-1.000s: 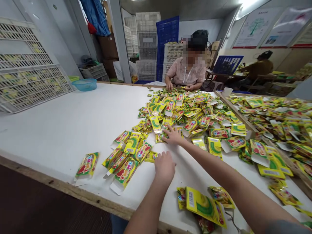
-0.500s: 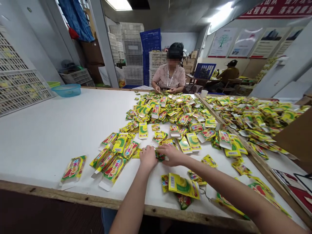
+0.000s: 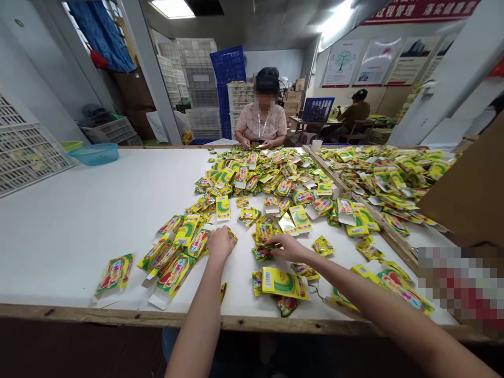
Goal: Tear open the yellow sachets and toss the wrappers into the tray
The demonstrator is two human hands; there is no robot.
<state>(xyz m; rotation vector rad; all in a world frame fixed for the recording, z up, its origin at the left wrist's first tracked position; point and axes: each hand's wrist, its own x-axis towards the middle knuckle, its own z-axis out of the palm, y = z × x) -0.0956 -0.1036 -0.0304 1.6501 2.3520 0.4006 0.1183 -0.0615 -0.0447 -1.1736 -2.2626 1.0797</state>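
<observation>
On the white table (image 3: 129,210), small packets and yellow-green flat boxes are spread. The left hand (image 3: 221,243) is held with its fingers curled; beside its fingertips a small yellow packet (image 3: 233,237) is seen, but whether it is gripped cannot be made out. To the left of this hand, a group of flat boxes (image 3: 175,270) is laid close together, printed side mostly up. The right hand (image 3: 290,249) is kept with its fingers partly spread; by its fingertips a yellow packet (image 3: 266,230) is reached, and just below them a green packet (image 3: 262,255) is placed. Whether either is grasped cannot be judged. Nearer to the table's edge, a barcoded box (image 3: 285,283) is rested over other packets. Farther away, a large heap (image 3: 268,173) is piled, bordered on the right by a wooden strip (image 3: 327,170). Behind the heap, a co-worker (image 3: 260,123) is seated, with both hands held low.
</observation>
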